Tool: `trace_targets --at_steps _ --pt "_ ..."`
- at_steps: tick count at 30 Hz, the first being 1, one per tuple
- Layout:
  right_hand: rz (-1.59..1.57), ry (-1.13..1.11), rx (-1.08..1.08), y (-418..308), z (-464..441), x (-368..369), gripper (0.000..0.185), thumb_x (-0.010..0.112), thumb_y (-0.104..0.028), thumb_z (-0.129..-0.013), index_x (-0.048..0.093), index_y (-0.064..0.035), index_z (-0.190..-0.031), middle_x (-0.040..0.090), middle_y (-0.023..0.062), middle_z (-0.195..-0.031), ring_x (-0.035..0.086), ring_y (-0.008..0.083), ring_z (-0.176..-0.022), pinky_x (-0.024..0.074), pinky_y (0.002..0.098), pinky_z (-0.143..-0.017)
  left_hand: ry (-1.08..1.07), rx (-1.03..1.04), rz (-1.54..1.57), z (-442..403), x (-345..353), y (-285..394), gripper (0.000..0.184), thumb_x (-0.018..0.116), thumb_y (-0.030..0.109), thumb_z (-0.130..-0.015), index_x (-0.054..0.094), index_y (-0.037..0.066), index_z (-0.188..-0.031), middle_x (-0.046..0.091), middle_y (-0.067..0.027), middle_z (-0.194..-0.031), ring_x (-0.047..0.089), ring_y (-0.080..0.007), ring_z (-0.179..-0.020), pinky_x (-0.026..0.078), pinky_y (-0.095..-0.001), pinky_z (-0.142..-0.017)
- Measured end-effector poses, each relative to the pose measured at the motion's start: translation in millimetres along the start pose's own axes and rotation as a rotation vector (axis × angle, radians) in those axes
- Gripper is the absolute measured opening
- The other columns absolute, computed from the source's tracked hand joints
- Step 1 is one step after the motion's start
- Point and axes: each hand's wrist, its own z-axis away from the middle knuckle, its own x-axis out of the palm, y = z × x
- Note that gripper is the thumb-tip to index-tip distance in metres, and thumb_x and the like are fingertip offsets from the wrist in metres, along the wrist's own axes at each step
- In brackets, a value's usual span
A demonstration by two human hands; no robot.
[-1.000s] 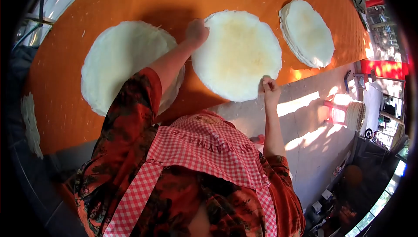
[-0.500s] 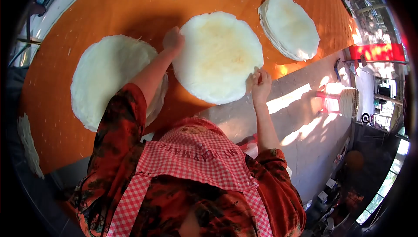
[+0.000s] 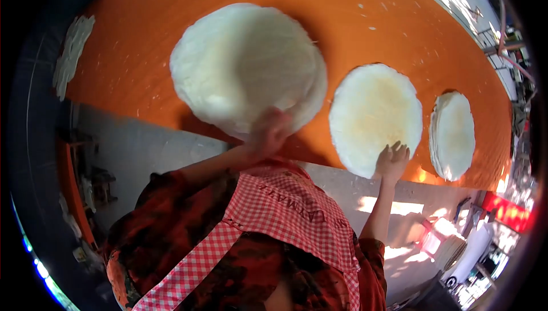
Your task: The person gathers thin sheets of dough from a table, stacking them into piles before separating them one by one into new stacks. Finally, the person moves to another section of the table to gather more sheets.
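Note:
A large stack of thin, round, pale sheets (image 3: 211, 54), like flatbread or rice paper, lies on the orange table. My left hand (image 3: 269, 133) is over its near edge, smeared by motion, so its fingers and any grip are unclear. To the right sits a second round of the same kind (image 3: 371, 105), with a faintly browned middle. On its near edge rests my right hand (image 3: 393, 161), fingers stretched out and apart, holding nothing.
A third stack of rounds (image 3: 455, 134) stands farther right on the orange table (image 3: 348, 31). Pale sheets (image 3: 73, 57) hang at the table's left end. Below, on the floor at the right, a red stool (image 3: 431, 239) stands beside a roundish bundle (image 3: 451, 252).
My view has turned left. My left hand has gone from the middle round's left edge to the left stack's near edge. My right hand's fingers now lie spread on the middle round.

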Motion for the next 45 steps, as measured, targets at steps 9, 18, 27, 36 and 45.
trace_targets --at_steps 9,18,27,36,45 --pt "-0.383 -0.333 -0.574 -342.4 79.4 1.8 0.033 0.068 -0.016 -0.077 0.060 -0.0022 -0.106 0.057 0.0174 -0.119 0.053 0.0352 -0.111 0.0419 0.0414 -0.095 0.454 -0.927 0.884 42.3 -167.2 -100.5 0.045 0.060 0.003 -0.081 0.041 -0.003 -0.121 0.054 -0.0103 -0.099 0.057 -0.0173 -0.089 0.050 -0.0279 -0.076" --pt "-0.462 -0.390 -0.786 -470.2 134.1 105.0 0.026 0.059 -0.006 -0.077 0.060 0.0004 -0.103 0.062 0.0195 -0.105 0.058 0.0362 -0.097 0.0481 0.0387 -0.085 0.345 -0.751 1.192 69.6 -186.3 -141.3 0.037 0.059 0.003 -0.085 0.046 0.001 -0.119 0.054 -0.0095 -0.106 0.059 -0.0188 -0.095 0.051 -0.0296 -0.082" --pt "-0.154 -0.366 -0.806 -462.1 123.3 114.6 0.014 0.059 -0.006 -0.084 0.064 0.0021 -0.094 0.065 0.0190 -0.073 0.063 0.0266 -0.065 0.0493 0.0312 -0.065 0.220 -0.736 0.945 51.8 -162.3 -165.6 0.038 0.066 0.002 -0.079 0.046 -0.001 -0.111 0.053 -0.0108 -0.105 0.057 -0.0190 -0.097 0.051 -0.0298 -0.079" --pt "-0.415 -0.651 -0.451 -453.4 87.5 124.6 0.020 0.063 -0.005 -0.080 0.066 0.0045 -0.098 0.069 0.0119 -0.077 0.061 0.0111 -0.069 0.0497 0.0293 -0.065 0.135 -1.097 1.197 14.6 -150.6 -117.0 0.045 0.071 0.010 -0.077 0.040 0.002 -0.109 0.054 -0.0115 -0.094 0.059 -0.0175 -0.077 0.054 -0.0284 -0.063" --pt "-0.013 -0.581 -0.527 -450.1 -183.2 90.3 0.015 0.054 -0.024 -0.079 0.062 -0.0154 -0.070 0.057 0.0025 -0.066 0.054 0.0183 -0.058 0.0424 0.0359 -0.051 0.282 -1.299 1.105 14.8 -95.5 -162.6 0.028 0.056 0.005 -0.084 0.049 0.005 -0.111 0.054 -0.0134 -0.111 0.061 -0.0309 -0.088 0.056 -0.0399 -0.066"
